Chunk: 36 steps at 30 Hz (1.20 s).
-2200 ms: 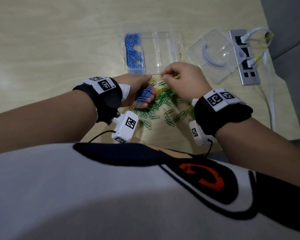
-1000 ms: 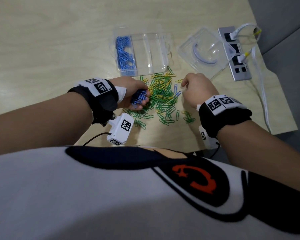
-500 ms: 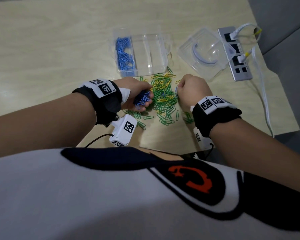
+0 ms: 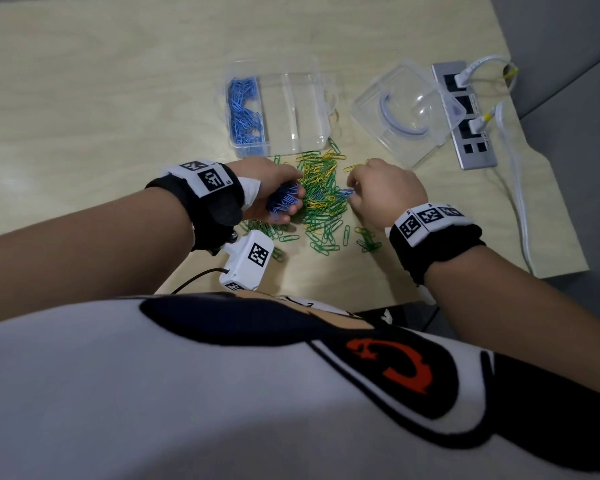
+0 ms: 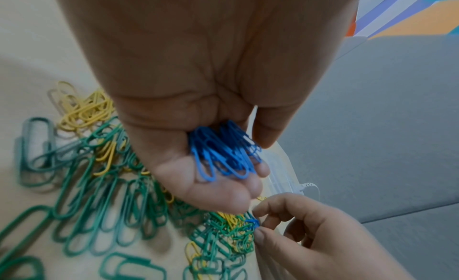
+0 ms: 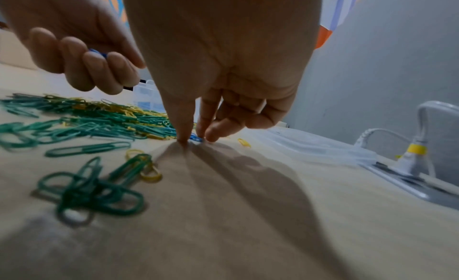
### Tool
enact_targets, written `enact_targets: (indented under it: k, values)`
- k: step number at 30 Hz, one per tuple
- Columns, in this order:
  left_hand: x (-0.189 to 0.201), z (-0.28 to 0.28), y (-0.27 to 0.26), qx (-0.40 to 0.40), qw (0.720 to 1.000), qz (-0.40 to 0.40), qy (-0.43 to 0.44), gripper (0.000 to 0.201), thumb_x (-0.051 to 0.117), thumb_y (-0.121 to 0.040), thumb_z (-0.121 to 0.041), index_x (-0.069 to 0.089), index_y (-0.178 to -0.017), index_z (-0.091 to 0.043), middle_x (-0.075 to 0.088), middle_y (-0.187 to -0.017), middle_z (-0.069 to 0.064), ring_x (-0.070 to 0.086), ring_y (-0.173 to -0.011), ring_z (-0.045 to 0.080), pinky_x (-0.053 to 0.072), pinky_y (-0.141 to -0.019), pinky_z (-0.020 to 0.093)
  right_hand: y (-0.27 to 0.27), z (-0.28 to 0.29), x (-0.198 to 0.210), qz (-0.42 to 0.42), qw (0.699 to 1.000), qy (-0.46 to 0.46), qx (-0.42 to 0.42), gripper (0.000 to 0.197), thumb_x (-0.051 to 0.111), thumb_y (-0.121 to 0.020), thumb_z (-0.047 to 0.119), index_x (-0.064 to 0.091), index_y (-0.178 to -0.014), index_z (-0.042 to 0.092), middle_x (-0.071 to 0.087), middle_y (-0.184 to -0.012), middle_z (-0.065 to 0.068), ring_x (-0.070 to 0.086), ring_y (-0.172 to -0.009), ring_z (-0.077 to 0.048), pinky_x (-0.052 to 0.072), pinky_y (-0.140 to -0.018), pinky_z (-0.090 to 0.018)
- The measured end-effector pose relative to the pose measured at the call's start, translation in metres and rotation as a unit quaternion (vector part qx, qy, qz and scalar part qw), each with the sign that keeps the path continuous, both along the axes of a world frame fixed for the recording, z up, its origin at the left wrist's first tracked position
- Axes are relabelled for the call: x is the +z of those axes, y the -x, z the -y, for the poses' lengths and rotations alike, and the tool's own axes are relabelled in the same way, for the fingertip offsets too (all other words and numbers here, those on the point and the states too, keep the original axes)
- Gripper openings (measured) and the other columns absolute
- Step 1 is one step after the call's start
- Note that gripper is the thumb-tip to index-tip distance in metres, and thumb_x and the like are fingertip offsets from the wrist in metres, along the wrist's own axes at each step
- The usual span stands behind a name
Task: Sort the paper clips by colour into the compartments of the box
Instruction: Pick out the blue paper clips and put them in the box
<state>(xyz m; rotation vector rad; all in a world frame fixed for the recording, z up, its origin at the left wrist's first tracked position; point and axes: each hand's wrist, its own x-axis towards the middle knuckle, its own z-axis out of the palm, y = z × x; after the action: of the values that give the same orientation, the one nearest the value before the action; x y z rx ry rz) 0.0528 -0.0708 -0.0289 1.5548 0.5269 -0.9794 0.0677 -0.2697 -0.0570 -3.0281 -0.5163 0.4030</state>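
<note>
A heap of green and yellow paper clips [image 4: 321, 199] lies on the wooden table in front of a clear compartment box [image 4: 309, 112]. The box's left compartment holds blue clips [image 4: 245, 116]; its other compartments look bare. My left hand [image 4: 278, 192] curls around a bunch of blue clips [image 5: 223, 156] at the heap's left edge. My right hand [image 4: 378, 192] is at the heap's right edge, thumb and fingertips pinching a single blue clip [image 6: 196, 137] that lies on the table, also seen as the blue clip [image 5: 252, 223] in the left wrist view.
The clear box lid [image 4: 406, 116] lies right of the box. A silver power strip [image 4: 465, 116] with white plugs and a cable [image 4: 516, 188] runs along the table's right edge. A few green clips [image 4: 369, 239] lie apart near my right wrist.
My right hand left the box front, went to the heap's right side, then shifted a little left onto a blue clip. The left hand kept holding its blue bunch.
</note>
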Motion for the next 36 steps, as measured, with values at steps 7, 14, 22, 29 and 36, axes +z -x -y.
enact_targets:
  k: [7,14,22,29,36]
  values:
    - [-0.001,0.005,0.002,0.009,1.000,0.001,-0.002,0.036,0.040,-0.099,-0.036,0.051,-0.072,-0.015,0.054,-0.059,-0.001,0.052,-0.046,0.009,0.046,-0.054,0.020,-0.004,-0.001,-0.001,-0.078,0.996,0.003,-0.053,0.015,0.056,-0.087,0.028,0.065,-0.093,0.018,0.061,-0.100,-0.005,0.059,-0.085,-0.030,0.047,-0.076,-0.037]
    - [0.000,0.011,-0.001,0.037,0.999,0.005,-0.001,0.037,0.041,-0.099,-0.037,0.052,-0.072,-0.014,0.054,-0.056,0.000,0.051,-0.045,0.010,0.047,-0.049,0.017,-0.005,0.010,0.008,-0.095,0.993,-0.030,-0.066,0.010,0.057,-0.085,0.022,0.057,-0.089,0.013,0.060,-0.095,-0.009,0.056,-0.083,-0.030,0.047,-0.072,-0.036]
    - [0.004,0.016,-0.007,0.074,0.997,0.005,0.022,0.045,0.034,-0.101,-0.041,0.054,-0.077,-0.009,0.056,-0.055,0.005,0.054,-0.045,0.014,0.049,-0.047,0.018,0.008,-0.016,0.038,-0.058,0.963,-0.261,-0.042,0.006,0.063,-0.077,0.018,0.062,-0.081,0.022,0.060,-0.075,0.009,0.056,-0.069,-0.007,0.046,-0.065,-0.027]
    - [0.000,-0.002,-0.012,0.063,0.998,0.013,0.030,0.024,0.046,-0.097,-0.027,0.056,-0.081,-0.013,0.060,-0.066,0.003,0.060,-0.055,0.015,0.054,-0.054,0.027,0.013,-0.048,0.040,-0.063,0.945,-0.322,0.003,0.005,0.067,-0.079,0.020,0.068,-0.084,0.021,0.057,-0.078,0.013,0.048,-0.060,0.007,0.033,-0.059,-0.009]
    - [-0.001,-0.016,-0.005,0.050,0.997,-0.012,0.055,0.036,0.038,-0.101,-0.034,0.051,-0.073,-0.015,0.056,-0.057,0.000,0.053,-0.044,0.009,0.047,-0.047,0.016,0.002,-0.042,0.020,-0.023,0.972,-0.213,-0.100,0.022,0.058,-0.088,0.037,0.061,-0.098,0.018,0.060,-0.095,0.000,0.057,-0.084,-0.018,0.049,-0.075,-0.036]
